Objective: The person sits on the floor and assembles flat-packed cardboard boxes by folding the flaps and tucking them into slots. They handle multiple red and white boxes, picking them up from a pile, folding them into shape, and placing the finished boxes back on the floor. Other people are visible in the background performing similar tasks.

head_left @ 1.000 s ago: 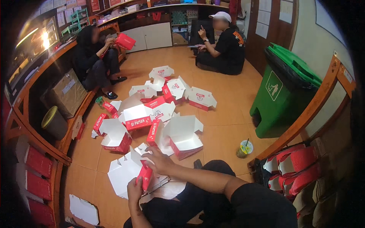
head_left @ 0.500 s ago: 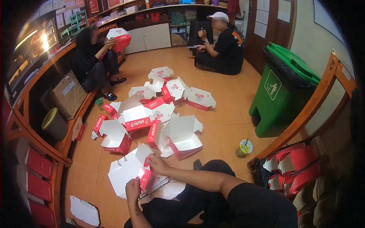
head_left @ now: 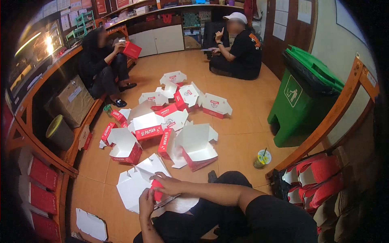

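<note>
Orange tiled floor [head_left: 239, 150] stretches away, a green bin [head_left: 293, 109] at its right edge and co-workers [head_left: 245, 56] seated toward its far corners. Red-and-white cartons [head_left: 198, 141] cover its middle; toward its near edge lie white flat sheets [head_left: 131, 190], with a red carton piece [head_left: 157, 195] held over them. The left hand [head_left: 146, 201] grips its left side; the right hand [head_left: 168, 185] curls over its top. Folding seems in hand; next probably calls for steadying the left side while pressing the crease.

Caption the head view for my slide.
Left hand and right hand on a box, more boxes ahead, green bin at right.
</note>
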`<state>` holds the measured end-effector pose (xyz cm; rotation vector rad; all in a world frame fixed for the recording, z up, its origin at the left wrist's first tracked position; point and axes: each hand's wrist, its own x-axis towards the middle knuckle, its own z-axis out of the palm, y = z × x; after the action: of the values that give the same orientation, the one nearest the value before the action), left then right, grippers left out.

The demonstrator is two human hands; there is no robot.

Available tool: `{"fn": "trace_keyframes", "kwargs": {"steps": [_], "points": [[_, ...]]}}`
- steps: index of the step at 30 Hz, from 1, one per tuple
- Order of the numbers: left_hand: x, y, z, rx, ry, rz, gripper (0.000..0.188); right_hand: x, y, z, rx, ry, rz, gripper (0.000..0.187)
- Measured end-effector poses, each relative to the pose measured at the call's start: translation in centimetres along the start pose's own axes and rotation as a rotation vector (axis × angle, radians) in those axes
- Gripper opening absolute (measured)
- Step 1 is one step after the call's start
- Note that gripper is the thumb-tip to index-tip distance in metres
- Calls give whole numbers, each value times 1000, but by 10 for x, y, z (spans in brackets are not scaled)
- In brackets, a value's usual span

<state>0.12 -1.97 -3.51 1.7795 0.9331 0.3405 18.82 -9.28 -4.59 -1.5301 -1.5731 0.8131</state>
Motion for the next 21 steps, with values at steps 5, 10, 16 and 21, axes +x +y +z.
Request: {"fn": "trace_keyframes", "kwargs": {"steps": [5, 10, 16, 21], "points": [[-6, 20, 10, -390, 217, 54, 42, 16, 24, -11, 107, 239, 231, 26], [18, -27, -20, -198, 660, -13, 53, 20, 25, -29, 436, 354, -19, 12], [7, -19, -23, -785, 89, 2, 56, 21, 32, -34, 935, 521, 31, 9], [-1, 9, 7, -979, 211, -140, 70, 12, 16, -34, 1067, 331, 34, 33]]}}
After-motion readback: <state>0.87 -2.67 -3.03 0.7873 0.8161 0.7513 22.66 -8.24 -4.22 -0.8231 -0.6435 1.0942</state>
